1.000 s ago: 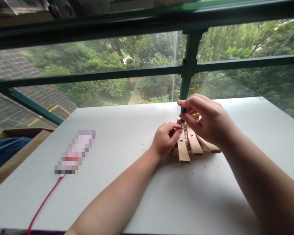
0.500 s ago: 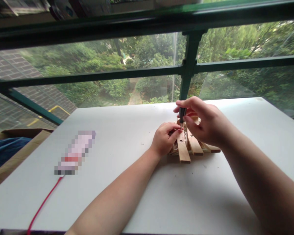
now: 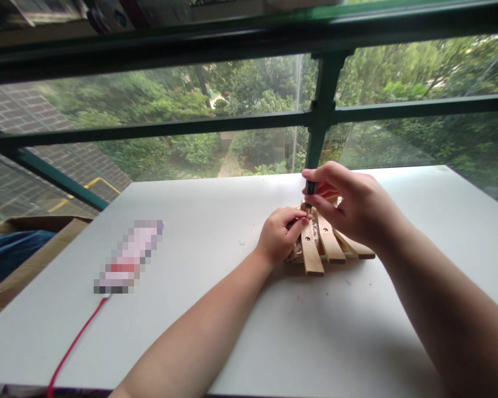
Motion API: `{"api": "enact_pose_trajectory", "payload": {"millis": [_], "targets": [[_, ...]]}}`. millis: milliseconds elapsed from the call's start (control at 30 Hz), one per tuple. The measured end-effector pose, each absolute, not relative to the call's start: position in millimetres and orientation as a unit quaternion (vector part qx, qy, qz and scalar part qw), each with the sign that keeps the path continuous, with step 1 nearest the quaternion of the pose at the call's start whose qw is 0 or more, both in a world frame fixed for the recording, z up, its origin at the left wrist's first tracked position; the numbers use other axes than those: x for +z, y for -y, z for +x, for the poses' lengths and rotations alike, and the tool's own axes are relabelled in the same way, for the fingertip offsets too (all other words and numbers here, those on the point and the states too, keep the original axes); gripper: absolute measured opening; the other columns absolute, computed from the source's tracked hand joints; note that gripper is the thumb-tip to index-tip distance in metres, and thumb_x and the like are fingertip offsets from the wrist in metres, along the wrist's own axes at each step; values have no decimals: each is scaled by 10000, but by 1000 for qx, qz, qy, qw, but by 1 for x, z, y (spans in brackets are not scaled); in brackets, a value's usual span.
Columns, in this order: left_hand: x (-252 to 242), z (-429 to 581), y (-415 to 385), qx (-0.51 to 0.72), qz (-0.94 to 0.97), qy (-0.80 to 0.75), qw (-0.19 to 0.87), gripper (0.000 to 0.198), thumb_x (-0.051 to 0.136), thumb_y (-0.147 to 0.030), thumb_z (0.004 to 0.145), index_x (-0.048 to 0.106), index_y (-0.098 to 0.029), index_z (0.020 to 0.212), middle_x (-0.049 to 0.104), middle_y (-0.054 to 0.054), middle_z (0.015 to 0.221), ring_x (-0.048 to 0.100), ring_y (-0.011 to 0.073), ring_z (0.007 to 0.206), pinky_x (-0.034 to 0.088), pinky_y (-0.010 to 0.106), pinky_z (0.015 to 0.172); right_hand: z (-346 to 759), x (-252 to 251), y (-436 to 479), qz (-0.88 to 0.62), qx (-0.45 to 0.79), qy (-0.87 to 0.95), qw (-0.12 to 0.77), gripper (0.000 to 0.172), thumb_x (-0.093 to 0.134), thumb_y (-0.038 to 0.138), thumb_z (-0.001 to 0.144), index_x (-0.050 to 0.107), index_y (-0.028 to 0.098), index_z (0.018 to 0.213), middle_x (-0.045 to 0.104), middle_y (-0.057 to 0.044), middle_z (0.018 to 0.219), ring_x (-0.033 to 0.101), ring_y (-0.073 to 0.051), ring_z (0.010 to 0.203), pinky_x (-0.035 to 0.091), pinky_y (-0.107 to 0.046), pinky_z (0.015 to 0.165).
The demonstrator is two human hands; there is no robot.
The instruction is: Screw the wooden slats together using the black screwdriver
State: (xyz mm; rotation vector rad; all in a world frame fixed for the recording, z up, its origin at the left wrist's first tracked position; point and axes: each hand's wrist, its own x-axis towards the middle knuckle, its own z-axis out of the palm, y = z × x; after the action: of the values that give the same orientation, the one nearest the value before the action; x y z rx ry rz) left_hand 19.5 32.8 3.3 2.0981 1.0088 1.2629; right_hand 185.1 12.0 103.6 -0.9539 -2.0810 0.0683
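My right hand (image 3: 348, 202) grips the dark handle of a screwdriver (image 3: 311, 190) between thumb and fingers. The screwdriver stands nearly upright, its shaft pointing down at a pale wooden slat (image 3: 313, 262). Around the tip, the thumb and forefinger of my left hand (image 3: 279, 235) are pinched together; whatever sits between them is too small to make out. A dark screw hole or screw head shows lower on that slat. Beside it lie a second wooden slat (image 3: 334, 251) and a third (image 3: 359, 249), partly under my right hand. Clear wrapping and more wood behind are mostly hidden.
A white table (image 3: 182, 309) carries everything. On its left lies a blurred-out flat object (image 3: 128, 257) with a red cable (image 3: 77, 342) running to the front edge. A cardboard box (image 3: 62, 243) with blue cloth stands left of the table. Green railing (image 3: 321, 110) and glass border the back.
My right hand's fingers have shifted slightly round the screwdriver handle, the hand moving a little right. The left hand keeps its pinch at the tip. The view has shifted slightly.
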Motion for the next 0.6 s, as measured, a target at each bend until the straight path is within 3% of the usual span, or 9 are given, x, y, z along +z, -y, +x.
{"api": "enact_pose_trajectory", "payload": {"millis": [467, 600], "targets": [[3, 20, -34, 461, 772, -359, 249, 150, 561, -268, 913, 699, -213, 938, 716, 39, 984, 632, 179, 974, 485, 331, 935, 187, 105, -12, -402, -6, 820, 408, 251, 669, 216, 799, 561, 244, 1024, 695, -49, 838, 670, -206, 656, 558, -351, 620], [0, 19, -33, 444, 768, -377, 265, 170, 608, -332, 883, 678, -214, 983, 705, 35, 962, 630, 171, 870, 504, 316, 853, 188, 105, -13, -411, -18, 816, 406, 261, 691, 234, 784, 563, 230, 1012, 693, -50, 822, 667, -207, 648, 550, -347, 610]]}}
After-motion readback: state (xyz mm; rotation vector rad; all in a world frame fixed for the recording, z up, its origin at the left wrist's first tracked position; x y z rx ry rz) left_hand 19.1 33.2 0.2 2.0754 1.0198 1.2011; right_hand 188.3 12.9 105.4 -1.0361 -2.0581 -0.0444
